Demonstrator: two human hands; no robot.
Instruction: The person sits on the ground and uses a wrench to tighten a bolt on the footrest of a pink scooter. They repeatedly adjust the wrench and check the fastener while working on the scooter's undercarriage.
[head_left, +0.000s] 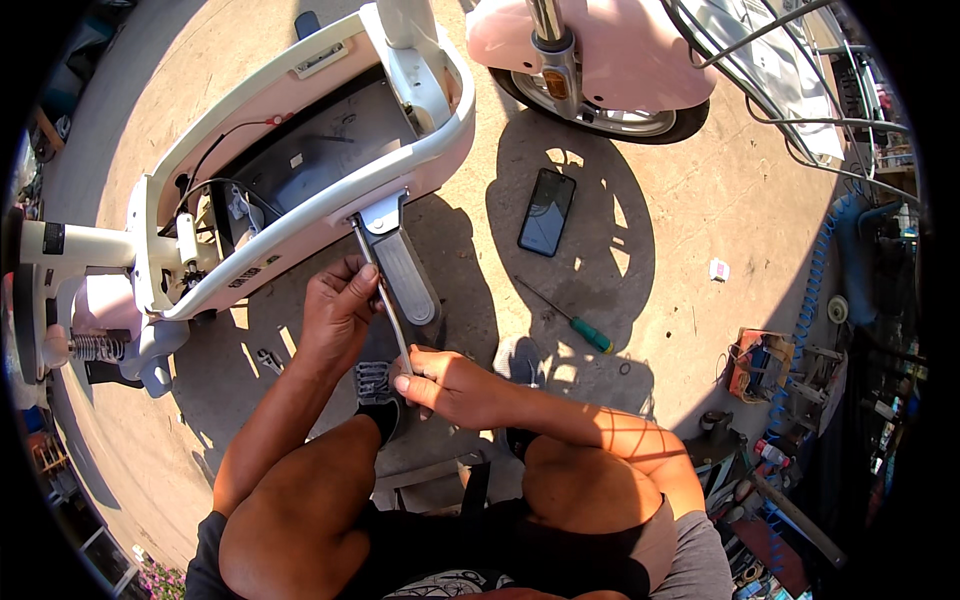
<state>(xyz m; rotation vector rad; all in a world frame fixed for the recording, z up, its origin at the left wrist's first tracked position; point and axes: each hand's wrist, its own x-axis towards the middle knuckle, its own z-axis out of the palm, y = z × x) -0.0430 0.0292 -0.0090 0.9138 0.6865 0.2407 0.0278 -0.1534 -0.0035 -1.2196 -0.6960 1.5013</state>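
Observation:
A long slim metal wrench [393, 318] runs slantwise between my hands. Its upper end meets the side of a white and pink scooter body [300, 225], right beside the bracket of a grey folding footrest [408, 278]. My left hand [340, 305] pinches the shaft partway along, thumb on top. Lower down, my right hand [448, 385] is closed round the other end of the wrench. The bolt or fitting at the tip is too small to make out. Inside the open body lie a dark tray [315, 150] and loose cables [215, 145].
A phone [547, 212] and a green-handled screwdriver [570, 320] lie on the concrete right of the footrest. Beyond them stands a pink front fender with a wheel [610, 120]. A red box [760, 365], a blue coiled hose [808, 300] and assorted tools line the right side.

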